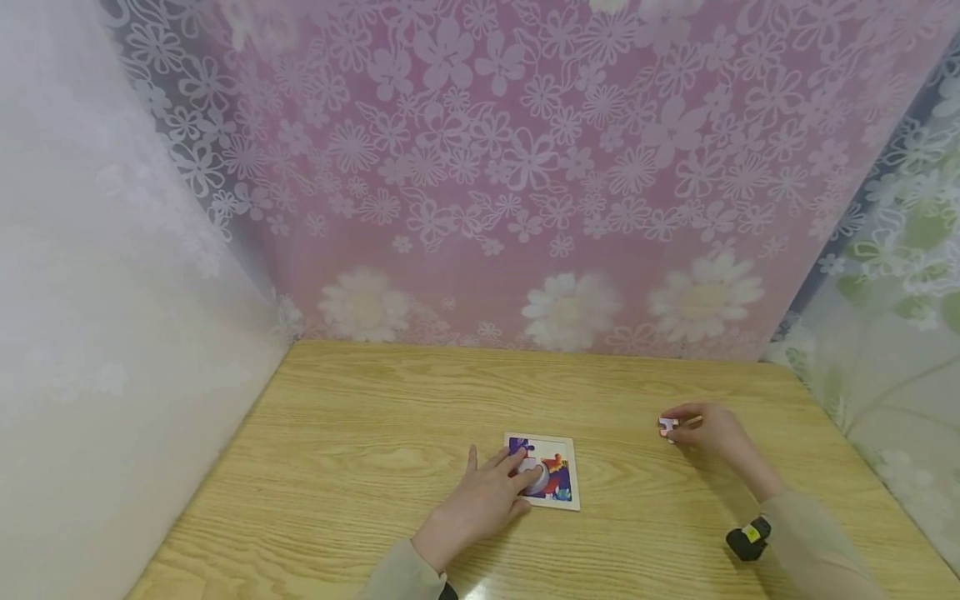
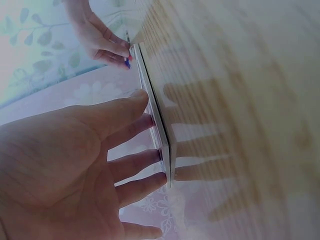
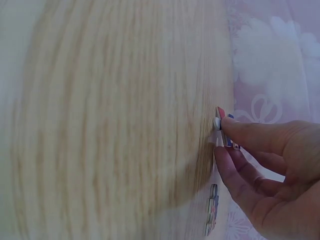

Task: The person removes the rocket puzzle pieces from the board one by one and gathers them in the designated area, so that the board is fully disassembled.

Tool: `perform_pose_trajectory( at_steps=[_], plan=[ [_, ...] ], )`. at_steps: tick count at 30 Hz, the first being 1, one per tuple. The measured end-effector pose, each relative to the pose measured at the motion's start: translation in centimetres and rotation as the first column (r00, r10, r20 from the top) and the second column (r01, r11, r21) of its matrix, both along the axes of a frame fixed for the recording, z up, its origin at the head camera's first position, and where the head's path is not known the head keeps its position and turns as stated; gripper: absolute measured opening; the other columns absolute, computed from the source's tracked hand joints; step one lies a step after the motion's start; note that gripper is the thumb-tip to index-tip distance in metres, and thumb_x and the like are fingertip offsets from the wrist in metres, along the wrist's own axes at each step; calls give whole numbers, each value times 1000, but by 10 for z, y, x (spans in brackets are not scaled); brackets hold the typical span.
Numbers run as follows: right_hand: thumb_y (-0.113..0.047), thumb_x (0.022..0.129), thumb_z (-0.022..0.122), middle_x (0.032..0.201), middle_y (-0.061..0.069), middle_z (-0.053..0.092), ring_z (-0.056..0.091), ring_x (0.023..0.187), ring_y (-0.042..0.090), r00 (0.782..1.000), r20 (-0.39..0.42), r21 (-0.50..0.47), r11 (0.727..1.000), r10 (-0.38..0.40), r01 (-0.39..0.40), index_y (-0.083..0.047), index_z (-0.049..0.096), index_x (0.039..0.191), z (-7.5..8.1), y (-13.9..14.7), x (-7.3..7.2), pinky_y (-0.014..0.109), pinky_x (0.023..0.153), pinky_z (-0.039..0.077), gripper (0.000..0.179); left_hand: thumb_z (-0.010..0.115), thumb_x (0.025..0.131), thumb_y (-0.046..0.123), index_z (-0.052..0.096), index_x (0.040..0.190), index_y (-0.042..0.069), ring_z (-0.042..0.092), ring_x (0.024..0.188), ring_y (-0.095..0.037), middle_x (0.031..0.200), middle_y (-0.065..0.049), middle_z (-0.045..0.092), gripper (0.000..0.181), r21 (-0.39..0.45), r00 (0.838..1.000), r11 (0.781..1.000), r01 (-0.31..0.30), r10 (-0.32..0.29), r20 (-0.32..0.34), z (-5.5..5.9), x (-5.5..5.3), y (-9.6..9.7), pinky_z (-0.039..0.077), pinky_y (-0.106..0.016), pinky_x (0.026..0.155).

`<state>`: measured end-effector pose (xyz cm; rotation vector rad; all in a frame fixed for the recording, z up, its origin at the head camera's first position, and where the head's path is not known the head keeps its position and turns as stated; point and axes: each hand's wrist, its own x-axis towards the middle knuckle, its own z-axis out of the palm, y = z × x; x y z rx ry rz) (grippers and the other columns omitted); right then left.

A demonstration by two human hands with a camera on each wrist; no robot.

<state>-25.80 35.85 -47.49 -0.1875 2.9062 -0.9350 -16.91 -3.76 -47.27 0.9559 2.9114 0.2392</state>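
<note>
A small square jigsaw puzzle [image 1: 561, 487] with a pale frame and purple, red and orange pieces lies on the table, its upper right part showing white. My left hand [image 1: 483, 500] rests on its left side, fingers spread and fairly straight. In the left wrist view the fingertips [image 2: 156, 156] touch the puzzle's face. Off to the right, my right hand [image 1: 716, 432] pinches a puzzle piece [image 1: 667, 426] between thumb and fingers. The right wrist view shows that piece tilted up on edge, red and blue. Below it, several more puzzle pieces [image 3: 212, 210] lie by the hand.
The light wood-grain table [image 1: 360, 467] spreads around both hands. A pink floral curtain [image 1: 465, 208] rises behind its far edge, with pale sheets [image 1: 150, 317] at the sides. A black wrist camera [image 1: 747, 540] is at the right sleeve.
</note>
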Motion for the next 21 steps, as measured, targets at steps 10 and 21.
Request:
perform_pose_trajectory(
  at_steps=[10, 21],
  plan=[
    [-14, 92, 74, 113, 24, 70, 69, 94, 37, 999, -3, 55, 998, 38, -37, 3, 71, 120, 2, 0, 0, 39, 68, 56, 32, 61, 100, 39, 53, 149, 31, 42, 145, -31, 158, -5, 44, 50, 19, 1000, 1000, 7, -7, 2, -2, 0, -1, 31, -70, 111],
    [-25, 103, 60, 123, 29, 66, 67, 103, 44, 998, -63, 40, 999, -23, 26, -2, 69, 124, 4, -4, 7, 51, 75, 57, 32, 61, 100, 39, 53, 149, 30, 42, 144, -31, 157, -6, 45, 50, 22, 1000, 1000, 9, -9, 8, -1, 0, -1, 30, -70, 111]
  ],
)
